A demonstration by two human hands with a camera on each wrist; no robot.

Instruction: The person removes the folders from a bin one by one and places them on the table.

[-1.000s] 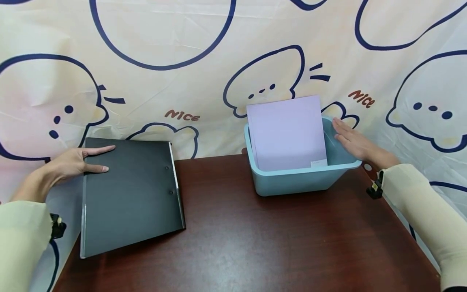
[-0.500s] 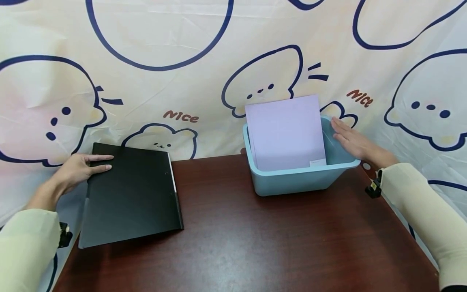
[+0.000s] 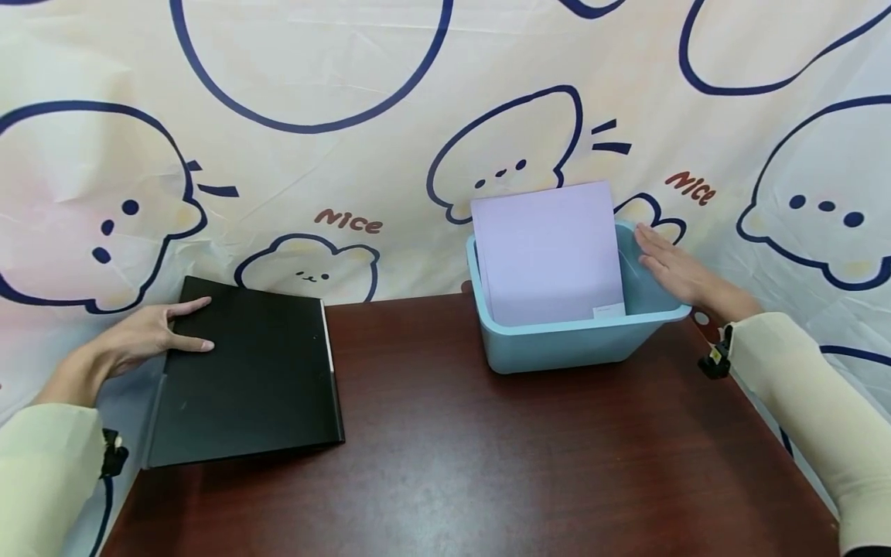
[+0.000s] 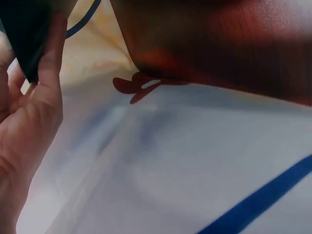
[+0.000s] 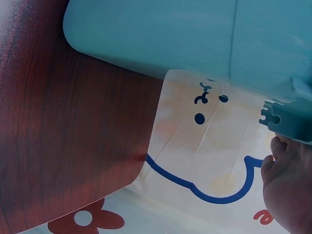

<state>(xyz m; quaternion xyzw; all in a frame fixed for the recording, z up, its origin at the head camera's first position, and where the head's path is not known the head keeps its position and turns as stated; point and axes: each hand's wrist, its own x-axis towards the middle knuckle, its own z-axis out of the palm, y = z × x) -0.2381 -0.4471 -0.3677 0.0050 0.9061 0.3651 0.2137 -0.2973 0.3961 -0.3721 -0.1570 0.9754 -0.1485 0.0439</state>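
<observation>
At the left of the head view, my left hand (image 3: 142,336) holds a black folder (image 3: 250,371) by its left edge. Thumb and index finger lie on the cover; the other fingers are underneath. In the left wrist view, the folder's corner (image 4: 29,44) sits between the fingers of that hand (image 4: 36,114). The folder is tilted, its left side raised. My right hand (image 3: 671,267) grips the right rim of a blue plastic bin (image 3: 557,350). Fingertips curl under the rim in the right wrist view. A lilac folder (image 3: 546,255) with a small white label leans upright inside the bin.
The bin stands near the back edge of a dark red-brown wooden table (image 3: 445,464). Behind the table hangs a pale cloth (image 3: 278,178) with blue cartoon outlines. The table's left and right edges lie close to my forearms.
My left hand has lowered the folder's far edge slightly and tilted it, and the folder has shifted a little left at its front. The right hand and the bin have stayed put.
</observation>
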